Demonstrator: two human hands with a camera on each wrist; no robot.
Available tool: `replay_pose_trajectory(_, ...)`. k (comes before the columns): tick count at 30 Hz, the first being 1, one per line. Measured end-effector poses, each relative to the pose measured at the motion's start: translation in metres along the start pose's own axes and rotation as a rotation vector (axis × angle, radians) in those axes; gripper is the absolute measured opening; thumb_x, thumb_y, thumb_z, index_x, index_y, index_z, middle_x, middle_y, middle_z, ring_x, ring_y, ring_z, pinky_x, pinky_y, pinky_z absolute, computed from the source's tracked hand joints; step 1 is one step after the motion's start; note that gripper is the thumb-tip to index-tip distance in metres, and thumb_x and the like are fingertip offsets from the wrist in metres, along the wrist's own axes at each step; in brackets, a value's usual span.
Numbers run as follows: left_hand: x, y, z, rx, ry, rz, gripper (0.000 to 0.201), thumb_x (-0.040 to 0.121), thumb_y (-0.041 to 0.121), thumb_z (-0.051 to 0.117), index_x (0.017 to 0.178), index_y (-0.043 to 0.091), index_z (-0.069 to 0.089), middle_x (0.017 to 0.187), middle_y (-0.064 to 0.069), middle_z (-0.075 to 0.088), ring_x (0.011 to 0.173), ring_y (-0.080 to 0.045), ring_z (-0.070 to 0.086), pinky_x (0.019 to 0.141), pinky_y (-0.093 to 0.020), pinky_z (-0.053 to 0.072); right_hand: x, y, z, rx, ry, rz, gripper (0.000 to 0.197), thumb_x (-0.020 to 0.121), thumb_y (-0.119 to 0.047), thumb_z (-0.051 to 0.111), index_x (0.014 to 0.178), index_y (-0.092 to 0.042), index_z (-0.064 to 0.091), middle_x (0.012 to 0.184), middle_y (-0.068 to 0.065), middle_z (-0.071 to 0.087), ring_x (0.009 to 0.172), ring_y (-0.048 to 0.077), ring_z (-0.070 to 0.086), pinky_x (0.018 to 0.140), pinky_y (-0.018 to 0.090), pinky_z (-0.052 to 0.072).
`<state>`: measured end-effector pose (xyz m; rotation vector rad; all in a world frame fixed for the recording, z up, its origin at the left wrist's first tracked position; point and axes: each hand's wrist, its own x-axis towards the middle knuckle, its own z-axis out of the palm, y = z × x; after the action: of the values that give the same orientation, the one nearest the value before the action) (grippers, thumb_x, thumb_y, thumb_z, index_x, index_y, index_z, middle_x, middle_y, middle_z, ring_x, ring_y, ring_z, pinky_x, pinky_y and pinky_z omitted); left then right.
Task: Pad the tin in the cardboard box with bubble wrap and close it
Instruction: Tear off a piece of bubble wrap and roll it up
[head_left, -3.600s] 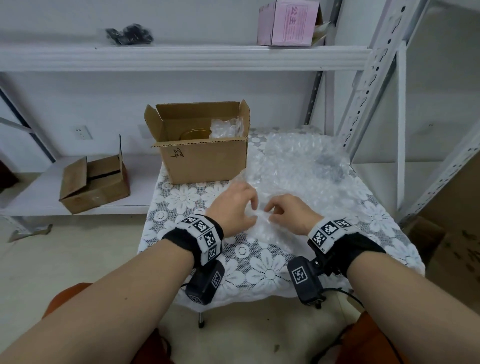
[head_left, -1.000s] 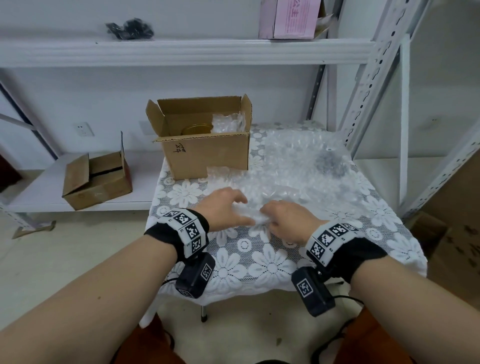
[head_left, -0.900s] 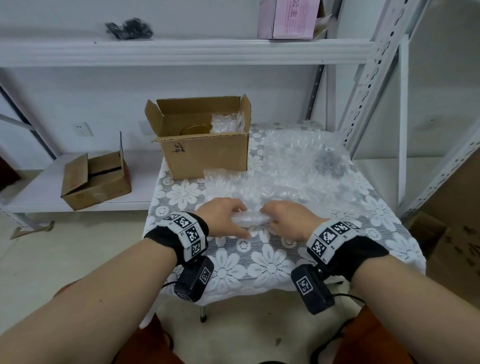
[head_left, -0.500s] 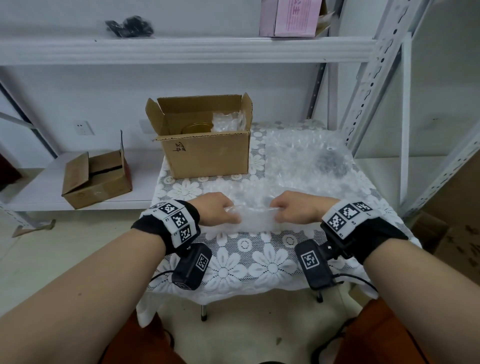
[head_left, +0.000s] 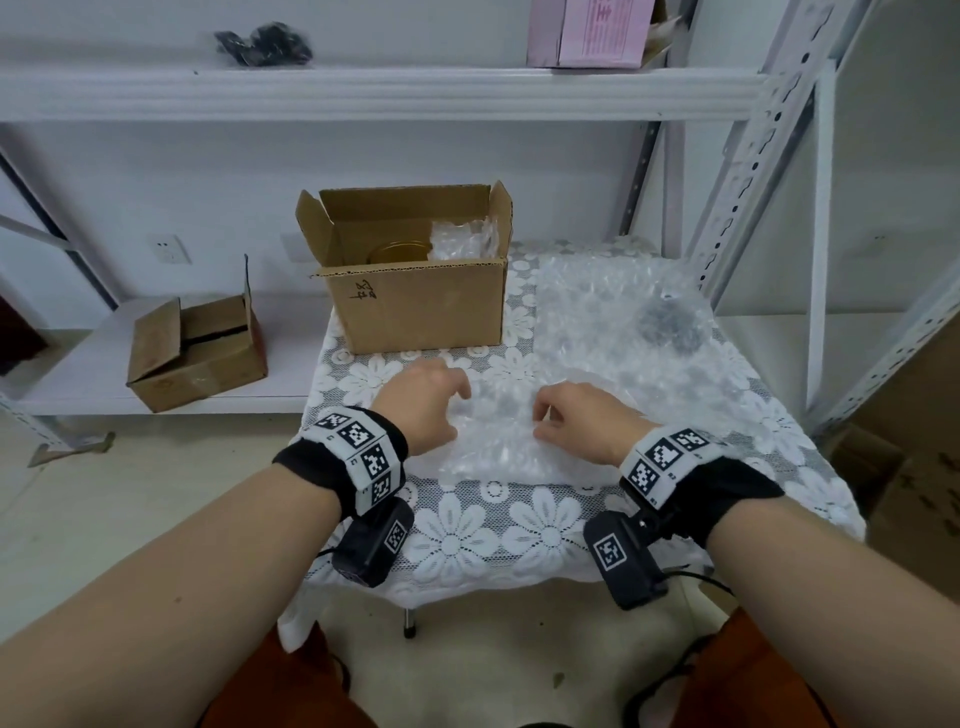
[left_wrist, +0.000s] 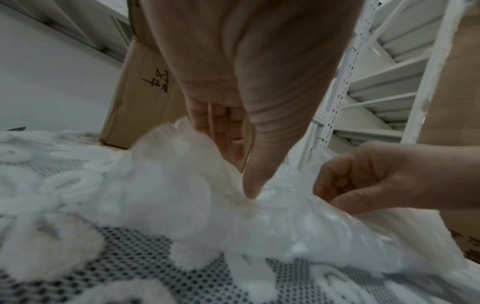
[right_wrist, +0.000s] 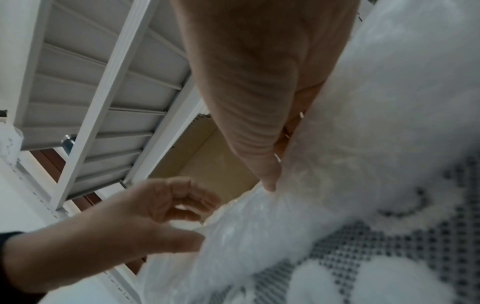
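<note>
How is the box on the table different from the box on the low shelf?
The table box stands upright with its flaps open at the top; the shelf box sits skewed, its flaps partly shut.
The table box shows a tin and bubble wrap inside; nothing shows inside the shelf box.
The table box has black writing on its front; the shelf box shows none, and looks more worn.
Both are brown cardboard.

1. A storeroom or packing area: white slotted-steel shelving (head_left: 748, 156) stands at twelve to two o'clock.
2. A pink carton (head_left: 592, 31) sits on the top shelf at one o'clock.
3. A spare cardboard box (head_left: 197, 353) rests on a low shelf at ten o'clock.
4. A small table under a lace cloth (head_left: 493, 535) serves as the workbench.
</note>
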<state>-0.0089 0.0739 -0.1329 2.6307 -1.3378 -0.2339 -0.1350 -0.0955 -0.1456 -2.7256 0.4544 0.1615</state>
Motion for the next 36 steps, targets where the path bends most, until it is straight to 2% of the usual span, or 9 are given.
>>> replay_pose_trajectory(3,-0.003,0.007,0.005,-0.065,-0.015,0.113,0.033,0.079,0.023,0.069,0.111,0.028,0.06,0.117,0.005,0.052,0.112,-0.011,0.045,0.096,-0.028,0.04,0.001,-0.001,0.009,-0.018,0.069,-0.044,0.018,0.091,-0.024,0.056,0.108,-0.018,0.06,0.092,-0.006,0.057,0.082,0.01,0.053,0.07,0.021,0.04)
replay_pose_trajectory(6,-0.004,0.009,0.011,-0.128,-0.101,0.085,0.038,0.077,0.034,0.07,0.113,0.032,0.059,0.12,0.007,0.05,0.112,-0.009,0.045,0.097,-0.03,0.04,0.001,-0.001,0.012,-0.029,0.11,-0.059,0.018,0.091,-0.022,0.054,0.109,-0.018,0.06,0.105,-0.002,0.061,0.092,0.013,0.057,0.079,0.026,0.047)
replay_pose_trajectory(8,-0.003,0.007,0.014,-0.148,-0.127,0.066,0.042,0.076,0.039,0.071,0.115,0.033,0.058,0.123,0.007,0.049,0.113,-0.01,0.045,0.097,-0.03,0.04,0.002,-0.001,0.014,-0.06,0.13,-0.079,0.019,0.092,-0.022,0.053,0.109,-0.017,0.059,0.11,-0.001,0.059,0.101,0.016,0.055,0.082,0.027,0.046)
replay_pose_trajectory(11,-0.003,0.006,0.015,-0.164,-0.097,0.066,0.04,0.078,0.034,0.071,0.115,0.034,0.056,0.12,0.007,0.05,0.112,-0.01,0.045,0.097,-0.029,0.038,0.0,-0.003,0.014,-0.096,0.179,-0.148,0.008,0.091,-0.018,0.053,0.098,-0.016,0.057,0.104,0.0,0.058,0.099,0.018,0.053,0.077,0.024,0.04)
replay_pose_trajectory(13,-0.003,0.007,0.015,-0.164,-0.07,0.086,0.036,0.08,0.026,0.068,0.113,0.032,0.055,0.119,0.007,0.053,0.112,-0.012,0.046,0.096,-0.029,0.038,-0.003,-0.006,0.013,-0.097,0.21,-0.227,0.004,0.09,-0.02,0.053,0.091,-0.016,0.054,0.096,-0.001,0.057,0.094,0.017,0.051,0.081,0.027,0.044)
replay_pose_trajectory(18,-0.004,0.007,0.019,-0.177,-0.09,0.06,0.03,0.086,0.024,0.062,0.115,0.029,0.055,0.123,0.004,0.053,0.116,-0.015,0.046,0.096,-0.029,0.037,-0.01,-0.014,0.019,-0.146,0.097,-0.31,0.032,0.085,-0.046,0.057,0.102,-0.019,0.051,0.103,-0.005,0.051,0.095,0.013,0.045,0.086,0.028,0.04)
replay_pose_trajectory(24,-0.007,0.01,0.022,-0.156,-0.139,0.029,0.051,0.075,0.038,0.071,0.121,0.03,0.051,0.12,0.003,0.052,0.113,-0.016,0.045,0.096,-0.033,0.04,-0.011,-0.012,0.028,-0.147,0.051,-0.266,0.046,0.077,-0.053,0.06,0.108,-0.021,0.047,0.105,-0.006,0.051,0.098,0.015,0.045,0.096,0.035,0.038)
replay_pose_trajectory(29,-0.008,0.009,0.02,-0.079,-0.205,0.029,0.066,0.069,0.023,0.076,0.127,0.033,0.045,0.126,0.005,0.045,0.117,-0.017,0.042,0.097,-0.031,0.039,-0.014,-0.012,0.024,-0.158,0.014,-0.255,0.048,0.077,-0.043,0.063,0.114,-0.02,0.045,0.112,-0.004,0.049,0.105,0.016,0.044,0.099,0.036,0.035)
replay_pose_trajectory(36,-0.012,0.01,0.018,-0.136,-0.176,0.015,0.055,0.077,0.02,0.071,0.128,0.029,0.051,0.135,0.005,0.039,0.127,-0.014,0.035,0.104,-0.03,0.034,-0.017,-0.016,0.016,-0.173,-0.046,-0.209,0.046,0.081,-0.027,0.06,0.122,-0.021,0.042,0.119,-0.002,0.05,0.108,0.016,0.044,0.095,0.032,0.037)
